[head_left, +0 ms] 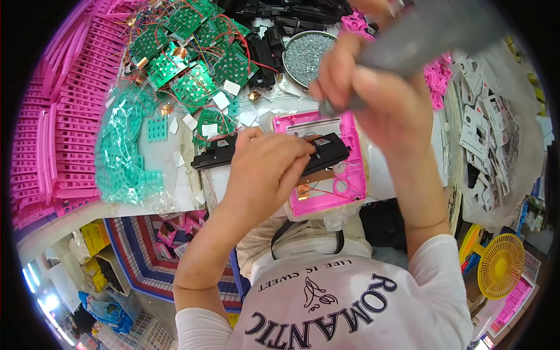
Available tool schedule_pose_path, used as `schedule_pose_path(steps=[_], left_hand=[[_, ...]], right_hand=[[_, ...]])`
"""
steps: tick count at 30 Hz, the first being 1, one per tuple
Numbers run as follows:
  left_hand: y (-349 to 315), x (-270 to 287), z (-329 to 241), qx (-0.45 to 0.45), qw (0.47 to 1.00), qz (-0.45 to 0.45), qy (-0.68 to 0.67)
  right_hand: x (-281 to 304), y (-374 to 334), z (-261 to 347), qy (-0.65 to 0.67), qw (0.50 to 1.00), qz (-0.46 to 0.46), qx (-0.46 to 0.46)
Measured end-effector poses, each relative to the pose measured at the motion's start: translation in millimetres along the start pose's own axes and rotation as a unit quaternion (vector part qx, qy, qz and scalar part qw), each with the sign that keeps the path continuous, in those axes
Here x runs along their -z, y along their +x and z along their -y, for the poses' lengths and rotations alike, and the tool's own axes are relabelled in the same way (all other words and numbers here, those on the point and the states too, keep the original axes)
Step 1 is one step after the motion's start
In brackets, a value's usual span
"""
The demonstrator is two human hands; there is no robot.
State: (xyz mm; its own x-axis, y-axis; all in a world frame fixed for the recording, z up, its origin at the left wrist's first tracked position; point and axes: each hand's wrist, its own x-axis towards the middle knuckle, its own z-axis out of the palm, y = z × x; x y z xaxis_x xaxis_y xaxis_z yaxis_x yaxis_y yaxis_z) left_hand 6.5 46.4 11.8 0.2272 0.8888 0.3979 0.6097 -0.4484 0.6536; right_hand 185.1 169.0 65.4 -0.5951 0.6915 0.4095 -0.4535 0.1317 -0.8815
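Note:
A long black plastic part [330,153] lies across a pink plastic housing [357,175], reaching out past its left side. My left hand [265,160] rests over the middle of this part, fingers closed on it. Thin wires and a copper-coloured piece show inside the housing. Above its upper right, my right hand [379,96] is wrapped round a thick grey tool [431,38] that looks like an electric screwdriver. Motion blurs the tool, and its narrow end points down toward the housing. The fingers of my left hand hide part of the black piece.
A round dish of small screws [308,58] stands beyond the housing. Green circuit boards [195,81] with wires pile up at the back left, near bagged teal parts [125,149]. Pink parts [73,116] are stacked far left. White printed pieces [481,134] lie right, above a yellow fan [500,267].

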Motion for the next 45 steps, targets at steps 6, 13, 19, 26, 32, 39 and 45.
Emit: schedule_pose_path(steps=[6,13,19,26,32,39,45], left_hand=[[-8,-8,-8,0.026,0.999,0.012,-0.034],[-2,-12,-11,-0.022,0.999,-0.015,-0.022],[13,-11,-10,-0.063,0.998,0.008,0.008],[29,-1,25,0.045,0.991,0.123,-0.013],[35,-7,20,0.113,0.976,0.180,-0.054],[32,-4,15,0.132,0.972,0.190,-0.049],[-18,1,1,0.027,0.998,-0.001,0.051]], right_hand=[[-33,-44,29,0.022,0.999,-0.038,-0.024],[-36,-50,27,0.008,0.998,-0.063,-0.017],[-27,-56,21,-0.008,0.997,-0.081,-0.008],[-9,-55,18,-0.025,0.996,-0.081,0.022],[-8,-56,18,-0.008,0.997,-0.078,0.015],[-11,-57,16,-0.009,0.997,-0.076,0.006],[-15,-59,14,0.003,0.996,-0.088,0.015]])
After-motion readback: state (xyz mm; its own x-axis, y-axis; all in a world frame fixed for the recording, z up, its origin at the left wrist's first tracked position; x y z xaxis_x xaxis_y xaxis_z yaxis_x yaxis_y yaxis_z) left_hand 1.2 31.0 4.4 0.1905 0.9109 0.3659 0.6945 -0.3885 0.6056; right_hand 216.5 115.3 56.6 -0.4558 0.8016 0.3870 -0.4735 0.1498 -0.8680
